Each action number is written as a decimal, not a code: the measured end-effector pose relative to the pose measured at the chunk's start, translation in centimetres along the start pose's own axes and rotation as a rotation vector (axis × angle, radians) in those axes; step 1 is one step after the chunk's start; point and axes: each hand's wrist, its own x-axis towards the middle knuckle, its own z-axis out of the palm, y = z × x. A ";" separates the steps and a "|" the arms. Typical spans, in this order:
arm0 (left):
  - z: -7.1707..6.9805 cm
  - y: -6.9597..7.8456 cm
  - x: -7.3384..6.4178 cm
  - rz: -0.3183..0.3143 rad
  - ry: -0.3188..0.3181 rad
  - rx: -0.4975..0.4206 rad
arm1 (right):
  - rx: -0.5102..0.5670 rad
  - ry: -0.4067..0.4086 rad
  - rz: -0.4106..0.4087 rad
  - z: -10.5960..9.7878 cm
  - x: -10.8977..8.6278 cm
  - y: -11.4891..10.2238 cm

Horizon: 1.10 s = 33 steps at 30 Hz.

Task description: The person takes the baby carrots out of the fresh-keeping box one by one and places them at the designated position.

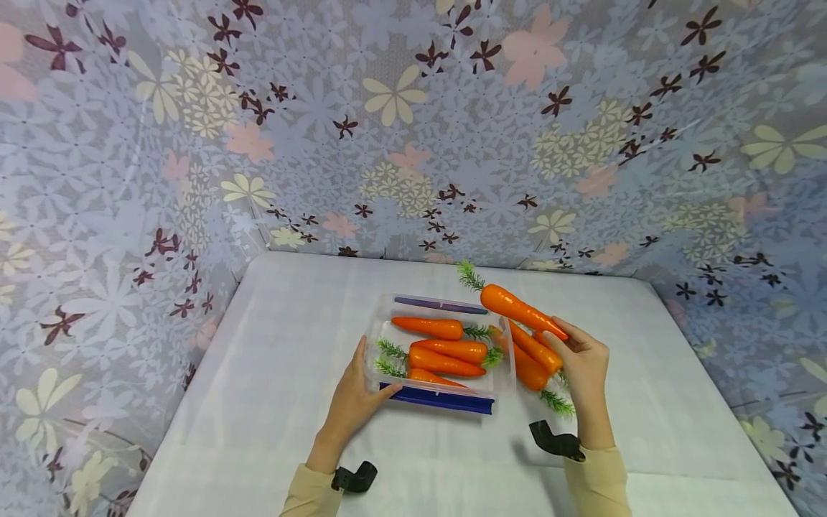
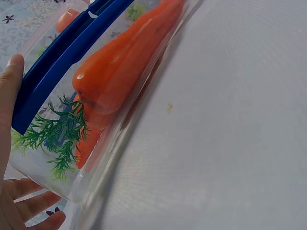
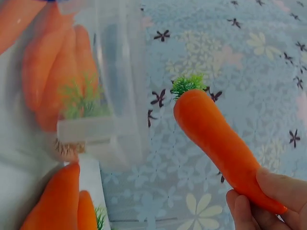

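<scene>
A clear plastic container (image 1: 377, 316) with blue latch flaps (image 1: 436, 398) holds several toy carrots (image 1: 446, 361) with green tops. My left hand (image 1: 354, 396) grips its left end, the thumb by the near rim and the fingers along the side. In the left wrist view, a carrot (image 2: 115, 72) shows through the clear wall beside that hand. Above the container's right end, my right hand (image 1: 581, 357) pinches another carrot (image 1: 517, 307) by its narrow tip. Its leafy end points up and left. The right wrist view shows this held carrot (image 3: 218, 141) apart from the container.
More carrots (image 1: 531, 370) lie on the white table (image 1: 291, 323) just right of the container, partly under my right hand. Floral fabric (image 1: 400, 158) stands behind the table and at its sides. Each wrist bears a black camera mount (image 1: 555, 440).
</scene>
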 end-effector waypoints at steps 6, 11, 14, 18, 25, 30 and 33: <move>0.0 0.0 -0.2 -0.008 -0.002 -0.010 | -0.034 0.060 0.008 -0.9 0.1 0.7; 0.1 -0.1 -0.2 -0.017 -0.001 -0.013 | -0.048 0.086 -0.017 -1.6 0.1 1.1; 0.2 -0.2 -0.1 -0.009 0.001 -0.012 | -0.052 0.106 -0.027 -2.0 0.1 1.3; 0.1 -0.2 -0.1 -0.003 0.002 -0.003 | -0.037 0.140 -0.015 -2.5 0.3 1.8; -0.1 -0.1 0.1 0.012 0.008 0.006 | -0.007 0.200 0.044 -3.2 0.6 2.7; 0.1 -0.2 0.2 0.012 0.016 -0.003 | -0.007 0.237 0.087 -4.1 0.7 4.0; 0.1 -0.1 0.1 0.014 0.014 -0.013 | 0.004 0.270 0.097 -4.8 0.8 4.7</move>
